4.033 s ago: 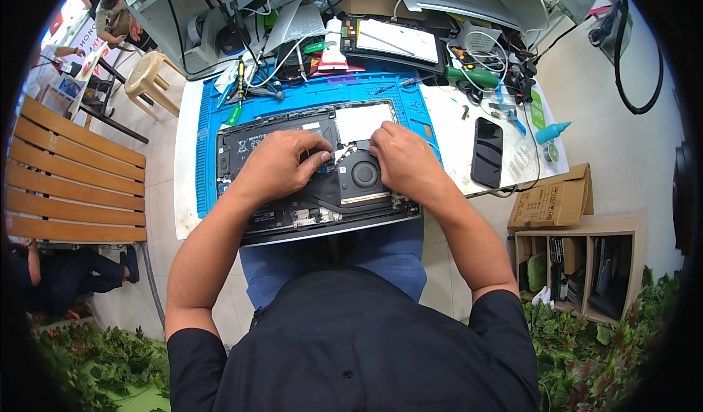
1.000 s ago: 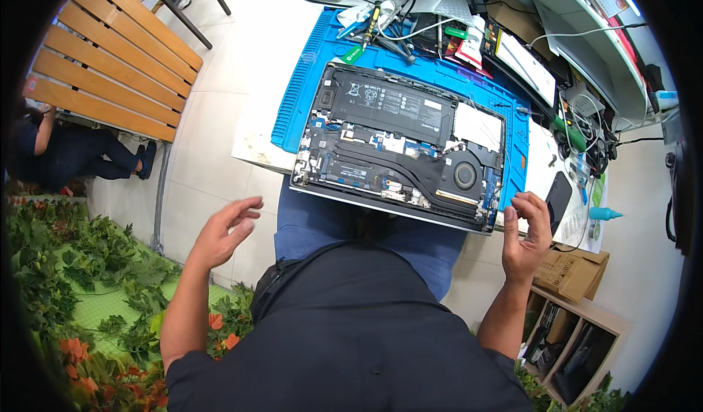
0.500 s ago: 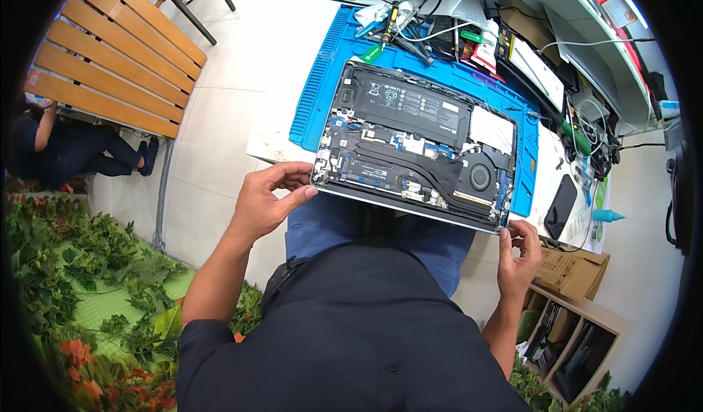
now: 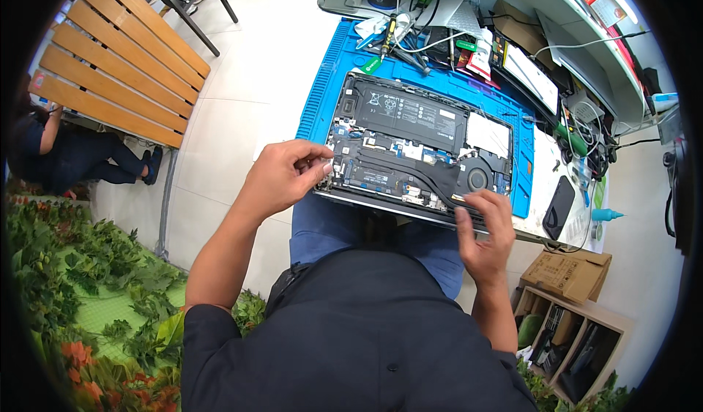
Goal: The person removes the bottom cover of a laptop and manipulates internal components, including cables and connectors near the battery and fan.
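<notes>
An opened laptop [image 4: 410,165] lies with its insides bare, its near edge over my knees and its far part on a blue work mat [image 4: 322,94]. A black battery [image 4: 414,115] fills its far side, and a round fan [image 4: 476,180] sits at the right. My left hand [image 4: 289,178] is at the laptop's left edge, thumb and fingers drawn together in a pinch; whatever lies between the tips is too small to make out. Over the near right corner, my right hand [image 4: 489,240] has its thumb and fingers apart, holding nothing visible.
Behind the mat are a yellow-and-black screwdriver [image 4: 389,35], cables and a propped tablet-like panel [image 4: 529,72]. A black phone [image 4: 560,207] and blue-tipped bottle [image 4: 606,214] lie at the right. Below is a cardboard box [image 4: 567,273]. A slatted wooden bench [image 4: 121,53] stands left; a person sits beyond it.
My left hand has moved up along the laptop's left edge. My right hand has left the near right corner and come inward over the front. The laptop has shifted slightly away from me.
</notes>
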A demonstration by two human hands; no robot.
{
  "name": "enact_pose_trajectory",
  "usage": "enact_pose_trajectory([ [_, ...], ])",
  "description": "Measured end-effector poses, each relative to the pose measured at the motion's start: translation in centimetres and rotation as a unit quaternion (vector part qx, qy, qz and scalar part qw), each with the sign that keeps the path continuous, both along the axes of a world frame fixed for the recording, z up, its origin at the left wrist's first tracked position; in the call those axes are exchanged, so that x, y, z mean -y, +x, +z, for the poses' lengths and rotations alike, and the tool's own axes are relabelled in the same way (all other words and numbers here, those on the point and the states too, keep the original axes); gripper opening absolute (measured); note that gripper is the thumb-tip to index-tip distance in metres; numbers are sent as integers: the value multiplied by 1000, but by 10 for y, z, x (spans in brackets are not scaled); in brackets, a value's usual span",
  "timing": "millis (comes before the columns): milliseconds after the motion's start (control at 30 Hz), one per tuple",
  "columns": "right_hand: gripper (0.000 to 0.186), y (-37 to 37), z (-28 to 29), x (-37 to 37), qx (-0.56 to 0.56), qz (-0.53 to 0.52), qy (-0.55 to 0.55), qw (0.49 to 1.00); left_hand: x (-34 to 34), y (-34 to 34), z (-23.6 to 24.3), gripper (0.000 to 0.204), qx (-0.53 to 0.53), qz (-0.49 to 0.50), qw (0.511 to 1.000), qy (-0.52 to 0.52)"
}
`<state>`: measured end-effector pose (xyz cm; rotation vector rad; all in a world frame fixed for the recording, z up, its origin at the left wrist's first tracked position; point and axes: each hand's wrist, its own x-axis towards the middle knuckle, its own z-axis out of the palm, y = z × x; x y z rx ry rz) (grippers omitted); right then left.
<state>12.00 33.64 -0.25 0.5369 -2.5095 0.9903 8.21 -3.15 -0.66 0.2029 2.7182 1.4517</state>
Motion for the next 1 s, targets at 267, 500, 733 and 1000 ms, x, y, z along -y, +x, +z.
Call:
enact_pose_trajectory([
  [267, 18, -57, 17, 77, -3, 250, 109, 962, -9, -12, 10, 21, 56, 25, 998, -11],
  [500, 12, -107, -8, 126, 22, 298, 203, 933, -6, -13, 2, 20, 59, 45, 997, 28],
  [733, 14, -109, 2, 138, 29, 332, 241, 911, 2, -6, -3, 19, 57, 59, 996, 45],
  [1000, 13, -119, 7, 147, 11, 363, 289, 886, 4, -2, -15, 20, 49, 69, 989, 121],
])
